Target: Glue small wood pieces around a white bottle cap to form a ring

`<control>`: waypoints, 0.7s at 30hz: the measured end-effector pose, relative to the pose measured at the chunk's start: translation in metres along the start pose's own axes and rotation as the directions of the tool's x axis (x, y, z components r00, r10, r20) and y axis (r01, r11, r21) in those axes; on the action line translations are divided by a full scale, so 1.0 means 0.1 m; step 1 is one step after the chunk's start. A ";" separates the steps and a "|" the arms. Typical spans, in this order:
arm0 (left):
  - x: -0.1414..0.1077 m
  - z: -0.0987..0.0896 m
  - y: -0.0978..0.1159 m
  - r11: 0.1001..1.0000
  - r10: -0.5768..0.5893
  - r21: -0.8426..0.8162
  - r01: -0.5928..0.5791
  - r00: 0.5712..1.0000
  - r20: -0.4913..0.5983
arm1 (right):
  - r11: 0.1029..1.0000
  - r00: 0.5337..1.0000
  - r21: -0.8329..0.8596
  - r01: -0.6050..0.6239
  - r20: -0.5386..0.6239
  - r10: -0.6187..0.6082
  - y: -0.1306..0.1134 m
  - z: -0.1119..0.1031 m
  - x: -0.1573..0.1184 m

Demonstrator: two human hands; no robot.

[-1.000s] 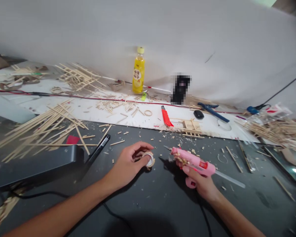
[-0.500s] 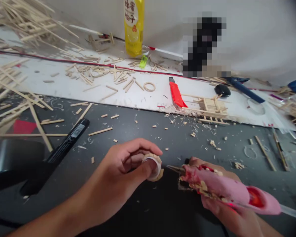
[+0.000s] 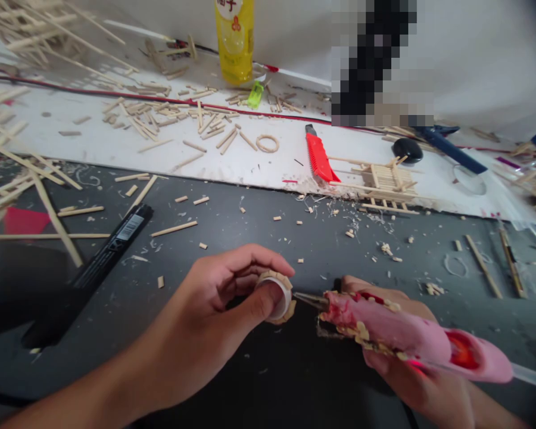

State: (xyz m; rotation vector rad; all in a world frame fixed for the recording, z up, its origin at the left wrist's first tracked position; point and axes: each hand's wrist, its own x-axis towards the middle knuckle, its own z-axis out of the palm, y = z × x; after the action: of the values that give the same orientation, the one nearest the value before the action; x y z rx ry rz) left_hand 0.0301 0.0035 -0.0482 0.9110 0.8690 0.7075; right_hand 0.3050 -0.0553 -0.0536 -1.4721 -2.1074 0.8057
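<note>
My left hand [image 3: 226, 319] is closed around a small white ring [image 3: 287, 296] with short wooden pieces set along its outer side; the thumb goes inside it and the fingers curl over the back. My right hand [image 3: 397, 351] grips a pink hot glue gun [image 3: 397, 330], its body crusted with dried glue and wood bits. A clear glue stick [image 3: 531, 375] sticks out of its rear. The metal nozzle points left, its tip at the ring's right edge, in a gap between the wooden pieces; whether it touches cannot be made out.
A black marker [image 3: 116, 250] and loose wooden sticks [image 3: 40, 202] lie left. Behind, a white board [image 3: 232, 170] carries a red utility knife [image 3: 319, 156], a small stick-built model [image 3: 388, 182] and a wooden ring [image 3: 267, 143]. A yellow bottle [image 3: 234, 47] stands at the wall.
The glue gun's nozzle has moved left, closing the small gap to the ring. My left hand holds the ring much as before. The whole view has shifted slightly.
</note>
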 end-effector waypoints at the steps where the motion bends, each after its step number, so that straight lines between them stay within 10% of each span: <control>1: 0.00 0.00 0.00 1.000 -0.002 -0.001 0.002 1.000 0.001 | 0.998 0.998 -0.006 0.056 0.019 -0.056 -0.03 -0.01 0.04; 21: -0.01 0.01 0.03 0.997 -0.019 0.069 0.021 0.999 -0.026 | 0.985 0.985 -0.075 0.158 0.076 -0.152 -0.19 -0.08 0.25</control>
State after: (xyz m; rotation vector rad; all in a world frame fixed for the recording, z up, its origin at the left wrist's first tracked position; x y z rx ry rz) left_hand 0.0303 0.0036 -0.0445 0.9554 0.9282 0.6767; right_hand 0.2891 -0.0348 -0.0340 -1.3163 -2.2988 0.7312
